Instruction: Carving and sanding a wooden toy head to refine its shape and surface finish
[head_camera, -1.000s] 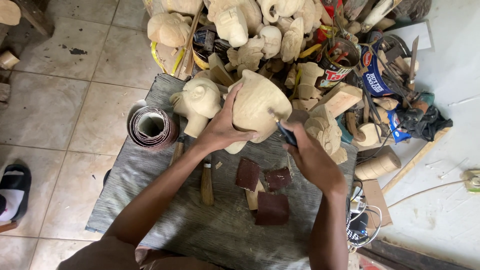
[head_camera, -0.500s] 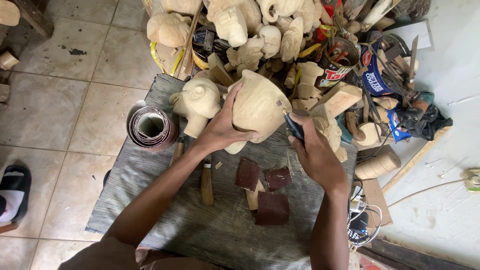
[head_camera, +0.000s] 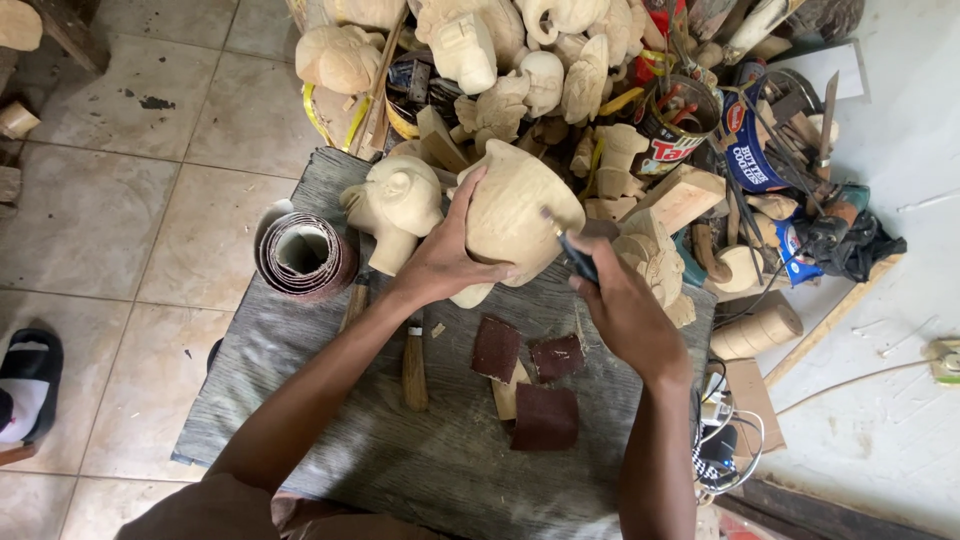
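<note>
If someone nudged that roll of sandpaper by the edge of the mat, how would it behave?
The sandpaper roll stands on end, loosely coiled, so it would probably slide or tip rather than roll. Once on its side it could roll across the grey mat. It is hollow, so likely light, and it would give under squeezing fingers.

Pale bare wood, matt and unvarnished

The wooden carving (head_camera: 515, 215) looks smooth; sandpaper pieces (head_camera: 530, 375) are rough brown; board (head_camera: 330, 440) weathered grey.

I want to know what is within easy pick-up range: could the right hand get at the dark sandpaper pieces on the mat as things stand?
Probably yes, once freed. The right hand grips a thin tool against the wooden carving, while the sandpaper pieces lie uncovered on the mat just beneath its wrist.
</note>
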